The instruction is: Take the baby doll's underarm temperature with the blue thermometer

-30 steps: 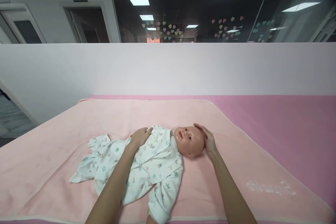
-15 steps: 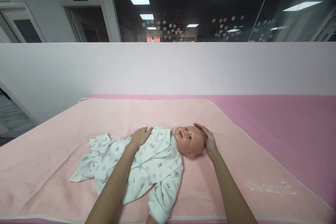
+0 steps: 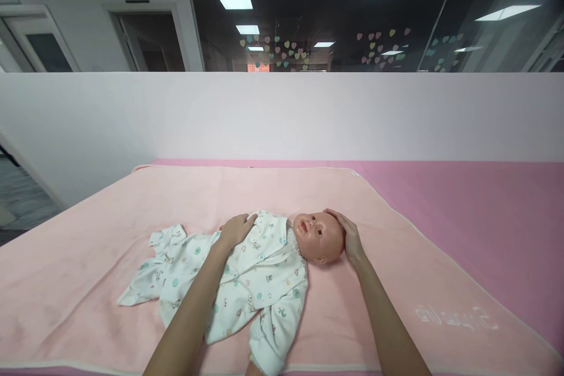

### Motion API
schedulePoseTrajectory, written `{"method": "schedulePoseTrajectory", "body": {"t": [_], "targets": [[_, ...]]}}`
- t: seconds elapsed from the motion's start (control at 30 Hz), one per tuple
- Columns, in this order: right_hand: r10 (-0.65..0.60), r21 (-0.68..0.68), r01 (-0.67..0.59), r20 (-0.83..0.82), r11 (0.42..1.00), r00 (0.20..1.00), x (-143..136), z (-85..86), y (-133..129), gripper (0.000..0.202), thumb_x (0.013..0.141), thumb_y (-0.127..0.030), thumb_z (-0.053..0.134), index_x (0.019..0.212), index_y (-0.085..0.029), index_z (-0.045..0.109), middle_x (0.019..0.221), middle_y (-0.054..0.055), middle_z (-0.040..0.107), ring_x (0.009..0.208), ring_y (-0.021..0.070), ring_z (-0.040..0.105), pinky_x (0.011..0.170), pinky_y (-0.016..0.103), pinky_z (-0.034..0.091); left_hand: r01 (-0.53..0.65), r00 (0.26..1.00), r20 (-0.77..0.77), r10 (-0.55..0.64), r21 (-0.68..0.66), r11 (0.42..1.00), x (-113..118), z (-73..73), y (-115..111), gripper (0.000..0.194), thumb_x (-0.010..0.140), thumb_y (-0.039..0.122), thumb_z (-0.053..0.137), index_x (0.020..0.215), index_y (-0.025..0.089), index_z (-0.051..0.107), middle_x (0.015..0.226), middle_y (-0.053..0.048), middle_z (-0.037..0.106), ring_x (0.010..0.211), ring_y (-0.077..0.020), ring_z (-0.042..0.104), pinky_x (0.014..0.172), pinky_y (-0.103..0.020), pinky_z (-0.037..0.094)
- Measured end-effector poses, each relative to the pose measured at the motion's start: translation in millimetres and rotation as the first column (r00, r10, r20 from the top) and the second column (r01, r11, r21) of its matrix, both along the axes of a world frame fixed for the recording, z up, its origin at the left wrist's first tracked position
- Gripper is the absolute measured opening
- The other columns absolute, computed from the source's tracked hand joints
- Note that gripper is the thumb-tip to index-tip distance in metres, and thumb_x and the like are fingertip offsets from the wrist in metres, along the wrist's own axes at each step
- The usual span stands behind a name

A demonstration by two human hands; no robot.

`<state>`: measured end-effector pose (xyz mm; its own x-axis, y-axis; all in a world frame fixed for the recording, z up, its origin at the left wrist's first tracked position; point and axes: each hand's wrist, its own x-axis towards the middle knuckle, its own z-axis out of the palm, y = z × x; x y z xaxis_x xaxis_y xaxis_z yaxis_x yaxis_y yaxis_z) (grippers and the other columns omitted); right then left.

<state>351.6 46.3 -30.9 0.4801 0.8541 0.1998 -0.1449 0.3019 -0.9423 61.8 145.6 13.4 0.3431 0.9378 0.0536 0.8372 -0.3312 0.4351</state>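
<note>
A baby doll [image 3: 321,237] lies on its back on a pale pink blanket [image 3: 396,282], its head to the right and its legs to the left. It wears a white printed top [image 3: 264,282] and matching trousers [image 3: 185,261]. My left hand [image 3: 238,230] rests flat on the far side of the doll's belly, fingers stretched out. Against the crown of the doll's head lies my right hand [image 3: 351,238], its fingers extended and curved along the head. The doll's far arm is mostly hidden by my left hand.
Under the blanket is a darker pink mat [image 3: 497,211], showing at the right and back. A low white wall [image 3: 282,114] borders the far edge, with a dark window [image 3: 308,12] above it. A doorway [image 3: 150,41] stands at the back left.
</note>
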Motion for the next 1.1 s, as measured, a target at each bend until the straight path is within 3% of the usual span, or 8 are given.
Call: {"method": "schedulePoseTrajectory", "body": {"t": [0.2,0.4,0.67,0.87,1.1], "targets": [[-0.056,0.031,0.059,-0.08,0.998,0.995,5,-3.4,1,0.041,0.069,-0.052,0.059,0.092,-0.02,0.069,0.108,0.006,0.065,0.107,0.0262,0.054,0.095,0.04,0.038,-0.005,1.0,-0.002,0.005,0.005,1.0,0,-0.4,0,0.052,0.082,0.057,0.02,0.067,0.02,0.053,0.079,-0.009,0.066,0.078,-0.0246,0.06,0.064,-0.031,0.039],[0.06,-0.02,-0.061,-0.009,0.998,0.998,-4,0.1,0,0.037,0.067,-0.05,0.061,0.088,-0.02,0.071,0.106,0.005,0.066,0.108,0.0278,0.053,0.097,0.04,0.037,-0.003,1.0,-0.003,0.003,0.005,1.0,0,-1.1,0,0.053,0.083,0.058,0.019,0.066,0.02,0.052,0.078,-0.008,0.066,0.076,-0.0245,0.059,0.064,-0.031,0.038],[-0.042,0.035,0.047,-0.132,0.998,0.99,7,-3.8,1,0.044,0.07,-0.055,0.056,0.094,-0.02,0.068,0.109,0.007,0.065,0.106,0.0263,0.055,0.094,0.04,0.039,0.004,1.0,-0.011,-0.004,0.008,1.0,0,-0.8,1,0.052,0.082,0.058,0.02,0.065,0.02,0.052,0.078,-0.008,0.066,0.077,-0.0246,0.059,0.064,-0.031,0.038],[0.05,-0.018,-0.05,-0.001,0.999,0.999,-6,-0.1,-1,0.038,0.067,-0.051,0.06,0.088,-0.021,0.071,0.105,0.005,0.067,0.107,0.0283,0.054,0.096,0.04,0.038,0.002,1.0,-0.012,-0.002,0.002,1.0,0,0.4,0,0.053,0.082,0.057,0.02,0.068,0.02,0.054,0.08,-0.009,0.066,0.078,-0.0249,0.06,0.066,-0.031,0.039],[-0.03,0.022,0.032,-0.094,0.999,0.995,4,-2.1,0,0.045,0.069,-0.055,0.057,0.094,-0.02,0.068,0.106,0.007,0.066,0.107,0.0265,0.054,0.097,0.04,0.037,0.0,1.0,-0.011,0.0,0.0,1.0,0,-0.2,1,0.053,0.082,0.058,0.02,0.07,0.019,0.055,0.085,-0.01,0.067,0.083,-0.0257,0.06,0.067,-0.032,0.04]]}}
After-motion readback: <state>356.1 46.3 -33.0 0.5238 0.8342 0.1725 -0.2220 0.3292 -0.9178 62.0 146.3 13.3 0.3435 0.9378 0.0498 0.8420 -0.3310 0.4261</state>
